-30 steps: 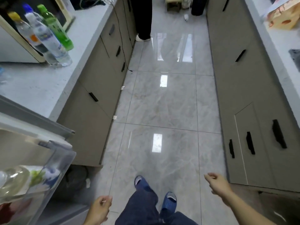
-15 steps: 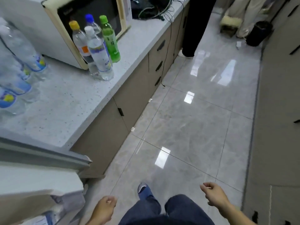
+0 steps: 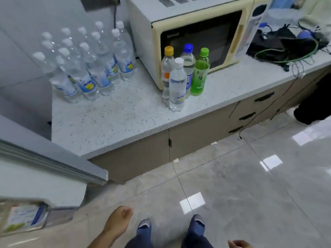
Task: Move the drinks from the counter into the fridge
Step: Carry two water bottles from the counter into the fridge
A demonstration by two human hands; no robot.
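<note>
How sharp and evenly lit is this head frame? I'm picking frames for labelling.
Head view: the four mixed-cap bottles before the cream microwave read fairly sharp; the cluster of white-capped clear water bottles and the grey fridge door edge are smeared by motion blur; bright ceiling-light glare patches sit on the glossy grey floor tiles; wide-angle bending curves the speckled white countertop.

Only one legible mark — a Chinese character, 绿, on the green bottle (image 3: 199,76) label.
</note>
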